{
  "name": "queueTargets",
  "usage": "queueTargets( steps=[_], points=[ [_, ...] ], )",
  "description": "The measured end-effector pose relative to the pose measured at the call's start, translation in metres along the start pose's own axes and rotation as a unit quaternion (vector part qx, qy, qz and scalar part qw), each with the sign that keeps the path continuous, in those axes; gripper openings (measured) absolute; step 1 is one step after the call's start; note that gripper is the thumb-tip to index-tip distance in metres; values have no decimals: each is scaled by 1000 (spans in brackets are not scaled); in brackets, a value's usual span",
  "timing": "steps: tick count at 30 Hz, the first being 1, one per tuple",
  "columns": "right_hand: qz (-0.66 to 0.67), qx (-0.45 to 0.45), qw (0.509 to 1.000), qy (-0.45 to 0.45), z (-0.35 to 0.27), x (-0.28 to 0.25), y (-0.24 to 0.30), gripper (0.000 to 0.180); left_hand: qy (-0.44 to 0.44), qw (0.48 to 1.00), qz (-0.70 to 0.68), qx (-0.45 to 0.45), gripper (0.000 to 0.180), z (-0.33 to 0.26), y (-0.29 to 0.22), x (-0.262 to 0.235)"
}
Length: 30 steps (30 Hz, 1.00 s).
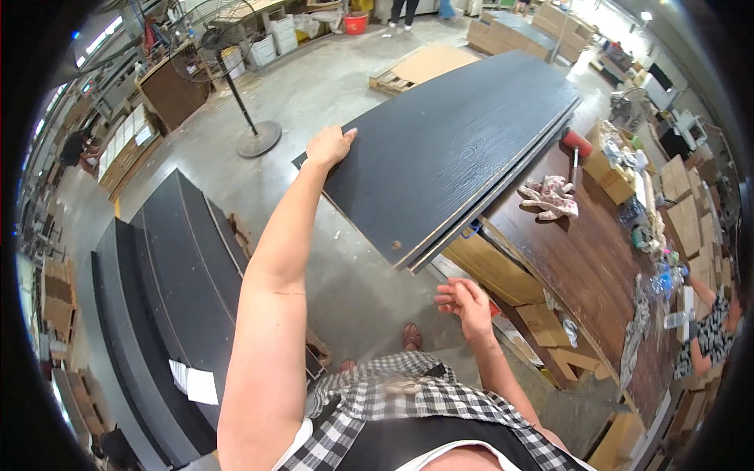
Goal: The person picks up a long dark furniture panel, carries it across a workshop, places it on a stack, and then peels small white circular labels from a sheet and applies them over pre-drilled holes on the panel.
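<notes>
A stack of large black wood-grained panels [448,141] lies ahead of me, its right side beside the brown workbench. My left hand [330,147] is at the left edge of the top panel, closed on that edge; part of its fingers is hidden. My right hand [467,306] hangs in the air below the panels' near corner, between them and the bench. Its fingers are loosely bent and apart, with nothing visible in them. A pale spot marks the top panel near that corner.
On the brown workbench [581,275] lie stained gloves [550,198], a red roller [577,143] and an open carton [609,169]. More black panels [177,243] stand stacked at the left, with white paper [195,382] on them. A pedestal fan [255,137] stands beyond. Another person [703,341] is at the far right.
</notes>
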State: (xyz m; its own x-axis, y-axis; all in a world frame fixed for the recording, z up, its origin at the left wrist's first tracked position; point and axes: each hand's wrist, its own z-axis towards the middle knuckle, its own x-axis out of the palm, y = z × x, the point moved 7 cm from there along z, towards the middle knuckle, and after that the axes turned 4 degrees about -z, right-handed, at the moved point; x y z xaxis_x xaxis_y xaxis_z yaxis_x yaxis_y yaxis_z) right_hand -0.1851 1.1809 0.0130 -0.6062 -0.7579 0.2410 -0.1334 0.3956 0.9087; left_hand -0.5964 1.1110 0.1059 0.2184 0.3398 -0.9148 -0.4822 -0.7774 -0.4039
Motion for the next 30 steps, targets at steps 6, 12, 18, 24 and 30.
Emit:
queueTargets(
  steps=[6,12,18,24,30],
  points=[
    [-3,14,999,51,44,-7,47,39,-47,996,7,-80,55,-9,10,-2],
    [-28,28,999,36,58,-6,66,42,-92,994,-20,-54,49,-45,-31,-1],
    [-80,52,995,-3,65,-1,69,40,-157,985,-66,-39,47,-52,-24,10],
    [-47,-8,999,6,58,-4,79,28,-141,989,-41,-25,43,-71,-35,14],
    [-56,-5,998,13,32,-20,78,28,-133,991,-21,-18,40,-101,-49,20]
  ],
)
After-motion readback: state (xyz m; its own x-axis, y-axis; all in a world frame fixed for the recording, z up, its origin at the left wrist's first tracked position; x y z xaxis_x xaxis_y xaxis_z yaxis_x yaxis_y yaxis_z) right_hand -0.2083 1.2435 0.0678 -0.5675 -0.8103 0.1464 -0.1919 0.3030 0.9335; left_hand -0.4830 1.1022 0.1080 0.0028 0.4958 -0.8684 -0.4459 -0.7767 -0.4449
